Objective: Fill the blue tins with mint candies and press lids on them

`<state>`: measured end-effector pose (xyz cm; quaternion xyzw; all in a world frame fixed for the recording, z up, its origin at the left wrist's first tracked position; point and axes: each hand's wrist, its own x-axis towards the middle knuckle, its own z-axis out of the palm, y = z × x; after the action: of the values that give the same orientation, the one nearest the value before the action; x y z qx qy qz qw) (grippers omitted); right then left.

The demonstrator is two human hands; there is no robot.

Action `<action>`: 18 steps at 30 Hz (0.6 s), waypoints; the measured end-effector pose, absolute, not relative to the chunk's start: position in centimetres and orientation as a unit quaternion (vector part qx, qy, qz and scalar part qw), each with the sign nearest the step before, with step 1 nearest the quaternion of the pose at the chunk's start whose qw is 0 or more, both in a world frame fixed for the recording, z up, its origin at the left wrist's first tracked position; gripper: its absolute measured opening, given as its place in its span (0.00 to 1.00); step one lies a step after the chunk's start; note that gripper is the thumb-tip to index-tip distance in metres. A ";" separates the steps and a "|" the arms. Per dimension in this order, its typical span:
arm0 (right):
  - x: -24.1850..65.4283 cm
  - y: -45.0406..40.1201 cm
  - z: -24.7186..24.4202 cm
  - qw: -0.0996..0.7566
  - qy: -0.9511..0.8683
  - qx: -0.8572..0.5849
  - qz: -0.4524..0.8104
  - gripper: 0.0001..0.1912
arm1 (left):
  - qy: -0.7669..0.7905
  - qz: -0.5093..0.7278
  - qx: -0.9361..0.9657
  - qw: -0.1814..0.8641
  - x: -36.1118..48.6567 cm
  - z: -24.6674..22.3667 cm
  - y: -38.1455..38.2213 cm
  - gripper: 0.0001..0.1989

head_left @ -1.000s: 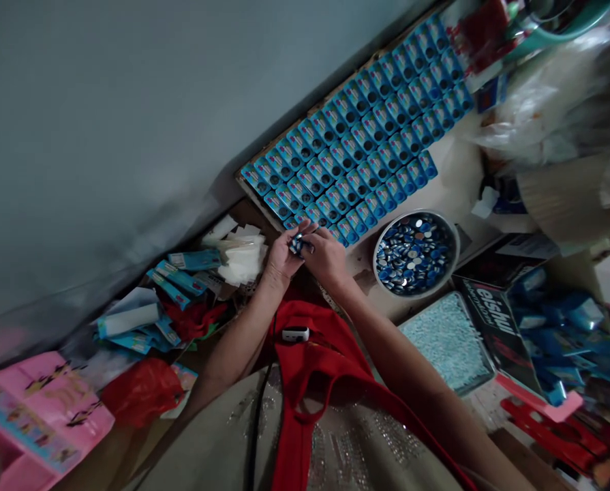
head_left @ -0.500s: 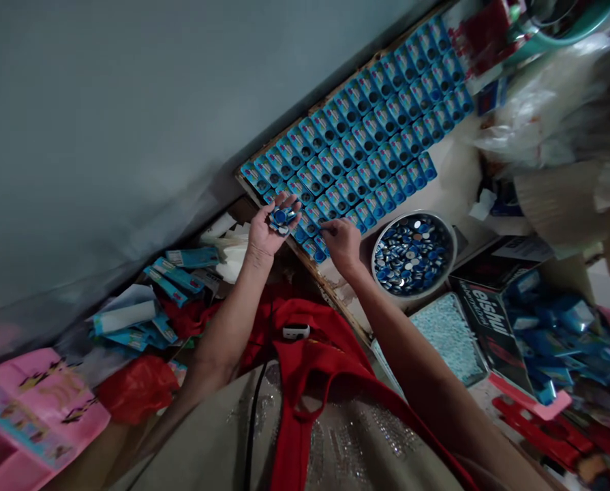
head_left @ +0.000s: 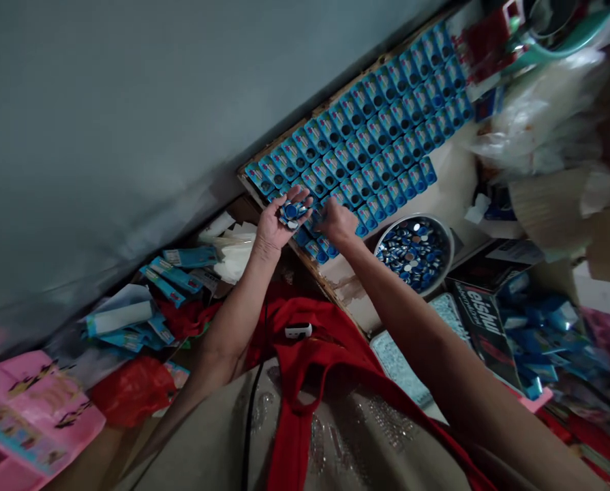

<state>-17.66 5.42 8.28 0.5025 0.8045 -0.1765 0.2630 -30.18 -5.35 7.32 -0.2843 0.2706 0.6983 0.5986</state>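
Observation:
Palm up, my left hand (head_left: 272, 225) cups a small heap of blue and silver round caps (head_left: 291, 213), its fingers curled around them. Close beside it, my right hand (head_left: 341, 224) reaches over the near end of the rows of blue packs (head_left: 358, 150). Its fingers are pinched together, and what they hold, if anything, is hidden. Each pack has a printed label and a round recess; many recesses look dark, and those in the nearest row look blue. A round metal bowl (head_left: 450, 249) full of similar caps stands to the right of my right forearm, which passes its near edge.
A tray of pale blue bits (head_left: 401, 368) and a black box (head_left: 483, 314) lie at the right. Clear plastic bags (head_left: 544, 116) sit beyond. Blue cartons (head_left: 166, 279) and a pink box (head_left: 39, 416) are at the left. A grey wall (head_left: 105, 102) borders the board.
My right hand has moved a little up and away from me over the packs. My left hand, still holding the caps, has shifted slightly right. The view has moved slightly.

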 end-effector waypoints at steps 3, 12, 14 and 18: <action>-17.5 5.4 9.2 0.248 0.808 0.505 -0.173 0.30 | 0.276 0.702 -0.274 0.596 -30.0 8.0 -5.7 0.19; -15.0 0.9 10.5 0.034 0.875 0.348 -0.335 0.13 | 0.308 0.729 -0.281 0.544 -27.8 7.7 -5.5 0.20; -14.8 0.9 9.9 0.034 0.885 0.296 -0.359 0.15 | 0.319 0.709 -0.282 0.562 -27.2 7.5 -5.1 0.21; -14.3 2.1 9.2 0.087 0.891 0.238 -0.376 0.11 | 0.344 0.663 -0.296 0.596 -26.5 7.4 -4.7 0.21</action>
<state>-14.33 2.10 9.18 0.2385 0.8913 -0.3757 0.0873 -26.46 -4.75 7.36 -0.2957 0.3440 0.6625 0.5961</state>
